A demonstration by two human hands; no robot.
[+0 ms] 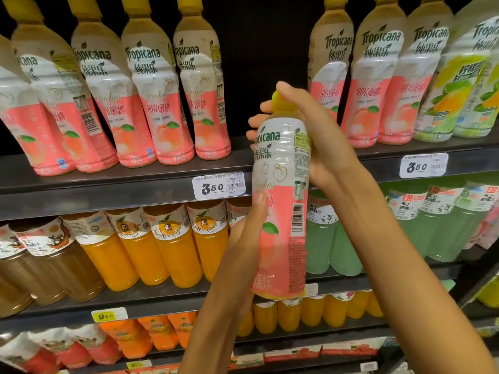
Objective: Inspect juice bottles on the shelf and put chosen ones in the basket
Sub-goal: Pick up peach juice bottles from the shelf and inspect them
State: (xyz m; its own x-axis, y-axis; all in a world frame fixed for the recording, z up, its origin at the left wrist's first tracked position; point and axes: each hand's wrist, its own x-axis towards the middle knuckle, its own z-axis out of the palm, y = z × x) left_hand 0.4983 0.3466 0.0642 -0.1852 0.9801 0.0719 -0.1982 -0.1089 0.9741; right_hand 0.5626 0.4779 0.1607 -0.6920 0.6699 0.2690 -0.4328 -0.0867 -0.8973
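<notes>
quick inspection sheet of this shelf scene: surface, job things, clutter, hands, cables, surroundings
surface: dark shelf with 3.50 price tag
job's things: peach bottle held upright off the shelf; more peach bottles standing in rows with a gap; basket not in view
clutter: nothing seen
grippers: right hand grips the bottle's neck; left hand holds its lower body
cables: nothing seen
surroundings: orange juice bottles below, green bottles lower right

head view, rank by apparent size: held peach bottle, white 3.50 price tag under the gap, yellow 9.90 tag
1. held peach bottle, largest, though it is nearest the camera
2. white 3.50 price tag
3. yellow 9.90 tag, smallest
</notes>
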